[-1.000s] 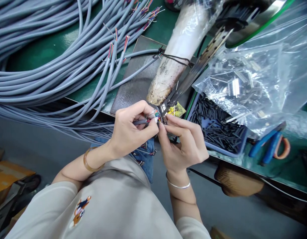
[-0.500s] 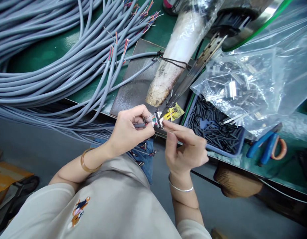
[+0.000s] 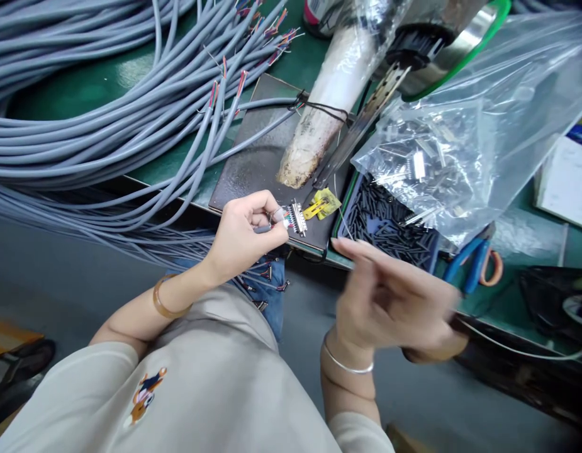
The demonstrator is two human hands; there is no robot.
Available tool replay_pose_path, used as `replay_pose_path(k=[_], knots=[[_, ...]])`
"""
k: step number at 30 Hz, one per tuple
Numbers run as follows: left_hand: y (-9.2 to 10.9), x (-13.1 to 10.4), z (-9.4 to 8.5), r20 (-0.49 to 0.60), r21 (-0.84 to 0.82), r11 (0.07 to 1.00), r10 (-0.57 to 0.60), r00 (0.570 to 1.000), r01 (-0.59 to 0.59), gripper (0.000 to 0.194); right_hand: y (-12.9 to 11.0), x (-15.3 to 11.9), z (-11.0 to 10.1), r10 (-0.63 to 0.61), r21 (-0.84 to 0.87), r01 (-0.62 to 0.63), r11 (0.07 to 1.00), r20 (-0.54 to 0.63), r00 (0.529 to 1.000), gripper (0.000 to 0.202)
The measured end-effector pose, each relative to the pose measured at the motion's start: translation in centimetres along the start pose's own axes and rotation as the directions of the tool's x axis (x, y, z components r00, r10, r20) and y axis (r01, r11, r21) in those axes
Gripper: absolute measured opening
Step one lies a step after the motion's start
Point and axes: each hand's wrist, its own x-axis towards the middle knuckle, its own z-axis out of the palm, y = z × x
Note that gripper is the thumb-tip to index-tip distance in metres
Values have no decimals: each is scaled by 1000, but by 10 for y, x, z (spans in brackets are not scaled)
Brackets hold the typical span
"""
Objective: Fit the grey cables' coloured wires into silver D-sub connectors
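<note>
My left hand (image 3: 253,233) pinches the end of a grey cable whose coloured wires meet a multi-pin connector (image 3: 297,219). The connector sits at the end of a yellow strip (image 3: 314,209) at the metal plate's front edge. Just above it, the dark tip end of a soldering iron (image 3: 338,151) points down, apart from the connector. My right hand (image 3: 394,296), smeared by motion, is off to the right in front of the parts tray. A thin wire (image 3: 343,220) runs down to its pinched fingertips.
Bundled grey cables (image 3: 106,145) cover the left of the green bench. A wrapped white tube (image 3: 323,107) lies across the metal plate (image 3: 253,151). To the right are a tray (image 3: 431,259) of black sleeves, a clear bag (image 3: 423,157) of connectors and blue-handled pliers (image 3: 474,261).
My right hand has pulled away from the connector, moving right and slightly down, and the thin wire now shows stretched to it. My left hand still holds the cable at the connector.
</note>
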Motion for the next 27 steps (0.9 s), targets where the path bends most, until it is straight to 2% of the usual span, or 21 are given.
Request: replay_pose_path(k=[1, 2, 4, 6, 12, 18, 27], knots=[[1, 1, 0, -5, -4, 1000, 5, 1000, -5, 15, 1, 2, 13, -66, -8, 66, 998, -42, 997, 7], [1, 2, 1, -11, -6, 1000, 14, 1000, -14, 15, 2, 4, 25, -102, 0, 102, 995, -50, 994, 12], [3, 3, 2, -28, -1, 999, 36, 999, -36, 15, 3, 7, 42, -137, 18, 137, 990, -25, 990, 17], [5, 4, 4, -42, 14, 999, 49, 998, -49, 15, 3, 9, 51, -140, 24, 140, 990, -14, 990, 17], [9, 5, 5, -72, 65, 994, 91, 993, -86, 16, 3, 14, 53, -116, 67, 120, 991, -56, 992, 18], [11, 4, 4, -62, 116, 987, 122, 991, -114, 14, 4, 17, 52, -114, 69, 116, 991, -35, 993, 21], [15, 7, 2, -25, 106, 991, 78, 997, -75, 15, 4, 13, 48, -133, 59, 133, 989, -3, 991, 18]])
